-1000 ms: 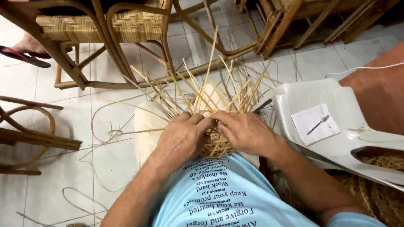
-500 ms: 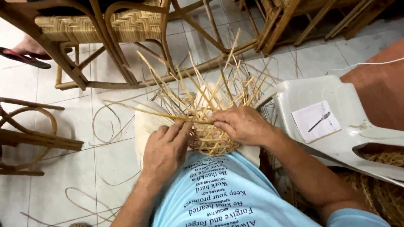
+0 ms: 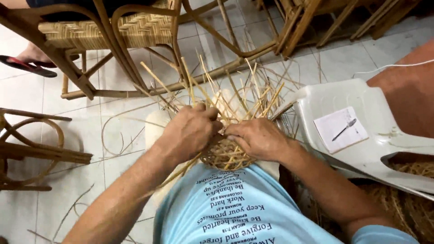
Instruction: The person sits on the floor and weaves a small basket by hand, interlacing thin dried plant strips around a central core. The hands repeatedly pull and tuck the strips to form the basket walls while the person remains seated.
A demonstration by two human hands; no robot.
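A half-woven rattan basket (image 3: 228, 153) sits in the person's lap, just above the hem of the light blue shirt (image 3: 235, 212), and everything else is placed from it. The left hand (image 3: 190, 131) lies on the basket's upper left edge, fingers curled closed around a few of the loose cane strands (image 3: 244, 95) that fan upward and outward from the woven base. The right hand (image 3: 257, 138) rests on the basket's upper right edge, touching the weave, fingers bent and pinching strands against the rim; the two hands nearly meet over the middle of the work. Whether the thumbs are tucked inside the weave cannot be told.

To the right of the basket, just beside it, stands a white plastic chair (image 3: 361, 153), tilted, with a slip of paper (image 3: 340, 129) lying on its seat. Under that chair, lower right of the basket, lies a heap of straw-like fibre (image 3: 407, 194). Beyond the basket, across the tiled floor (image 3: 68, 190), stands a rattan chair (image 3: 131, 31) with a woven seat. Left of the basket, well apart, a bent-cane frame (image 3: 31, 153) rests on the floor, with stray cane pieces lying near it.
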